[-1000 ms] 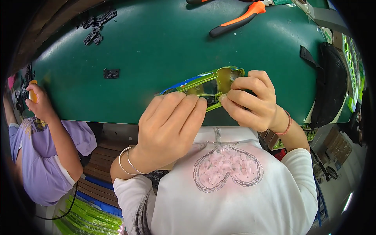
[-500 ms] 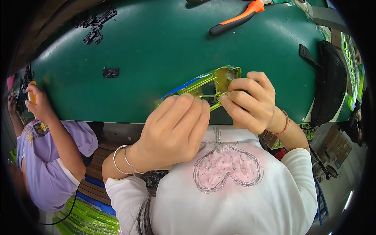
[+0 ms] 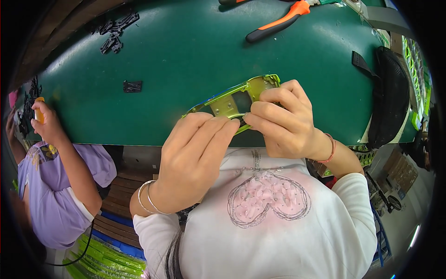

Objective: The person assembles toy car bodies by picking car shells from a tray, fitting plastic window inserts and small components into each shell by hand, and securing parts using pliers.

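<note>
A hollow, glossy green plastic shell (image 3: 224,106) with a blue strip along its far edge is held over the front of the table, its inner side facing up. My left hand (image 3: 193,144) is closed on its left end and near edge. At its right end, my right hand (image 3: 285,118) grips the near side with thumb and bent fingers. The fingertips of both hands come close together at the near rim, beside a small dark part (image 3: 241,121); I cannot tell whether that part is fixed in the shell.
On the green table (image 3: 186,60) lie a flat black piece (image 3: 132,86), a pile of black parts (image 3: 113,31) and orange-and-black-handled pliers (image 3: 278,22). A black pouch (image 3: 390,97) rests at the right. To the left, a co-worker's hand (image 3: 46,122) holds an orange-handled tool.
The shell has tilted, showing more of its inside and less blue. My right hand has shifted left, toward the left hand. My left hand has moved slightly left.
</note>
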`<state>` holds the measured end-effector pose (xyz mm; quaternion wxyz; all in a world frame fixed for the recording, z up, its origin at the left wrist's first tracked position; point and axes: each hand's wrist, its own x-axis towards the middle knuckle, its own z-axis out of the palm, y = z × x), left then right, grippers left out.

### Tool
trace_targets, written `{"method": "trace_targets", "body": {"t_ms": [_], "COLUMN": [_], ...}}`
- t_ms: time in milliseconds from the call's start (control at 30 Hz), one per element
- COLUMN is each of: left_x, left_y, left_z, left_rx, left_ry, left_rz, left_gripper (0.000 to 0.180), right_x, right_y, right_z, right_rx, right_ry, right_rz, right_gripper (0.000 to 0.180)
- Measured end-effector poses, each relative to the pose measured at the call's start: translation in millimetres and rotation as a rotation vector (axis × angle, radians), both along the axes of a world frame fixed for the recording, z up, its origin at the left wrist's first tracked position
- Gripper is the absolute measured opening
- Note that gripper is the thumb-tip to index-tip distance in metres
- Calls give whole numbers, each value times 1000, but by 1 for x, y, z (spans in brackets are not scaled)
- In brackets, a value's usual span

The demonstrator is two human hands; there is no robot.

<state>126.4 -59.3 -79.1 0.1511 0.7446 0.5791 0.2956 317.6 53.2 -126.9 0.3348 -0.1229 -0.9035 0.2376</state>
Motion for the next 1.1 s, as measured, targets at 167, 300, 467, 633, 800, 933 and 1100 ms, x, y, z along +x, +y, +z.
{"method": "trace_targets", "body": {"t_ms": [167,300,467,633,800,933,1100], "left_x": [11,18,21,13,23,21,7], "left_y": [-2,0,5,4,-2,2,12], "left_z": [3,-9,-21,-17,-19,-31,-14], "left_rx": [-9,101,255,233,182,273,144], "left_ry": [0,132,166,211,392,388,196], "left_rz": [109,115,75,93,214,174,121], "left_gripper": [34,29,24,22,19,16,19], "right_x": [2,1,-5,3,0,-6,-7], "right_y": [-1,-1,-10,-1,-6,-9,-2], "right_z": [7,11,1,7,7,5,8], "right_rx": [70,97,122,112,172,160,183], "right_ry": [-34,-56,59,-20,-65,-35,-121], "right_rz": [-26,-31,4,13,-85,-7,-46], "right_gripper": [22,21,25,17,12,15,19]}}
